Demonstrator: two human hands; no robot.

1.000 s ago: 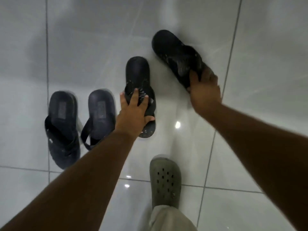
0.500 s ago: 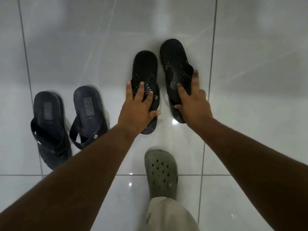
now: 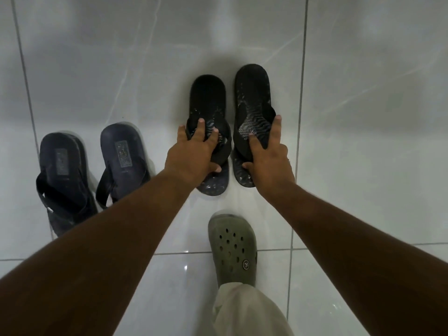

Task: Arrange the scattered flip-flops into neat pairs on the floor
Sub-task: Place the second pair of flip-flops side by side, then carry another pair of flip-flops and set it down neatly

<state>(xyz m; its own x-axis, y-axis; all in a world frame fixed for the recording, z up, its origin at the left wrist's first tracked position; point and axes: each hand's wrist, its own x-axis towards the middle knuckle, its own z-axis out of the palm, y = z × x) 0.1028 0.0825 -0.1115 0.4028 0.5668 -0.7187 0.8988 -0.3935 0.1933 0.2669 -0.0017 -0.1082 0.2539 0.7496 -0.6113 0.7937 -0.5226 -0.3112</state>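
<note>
Two black flip-flops lie side by side on the glossy white tile floor, heels pointing away from me. My left hand grips the strap of the left black flip-flop. My right hand holds the strap of the right black flip-flop, which sits slightly farther away. A dark blue pair rests to the left: one flip-flop at the far left, the other next to it, both partly hidden by my left forearm.
My foot in an olive-green perforated clog stands just below the black pair, with a beige trouser leg above it. Grout lines cross the floor, and bare tile spreads to the right and beyond the flip-flops.
My right hand swung the right black flip-flop from a slanted spot at the far right to lie parallel beside the left one. The left hand stayed on its flip-flop.
</note>
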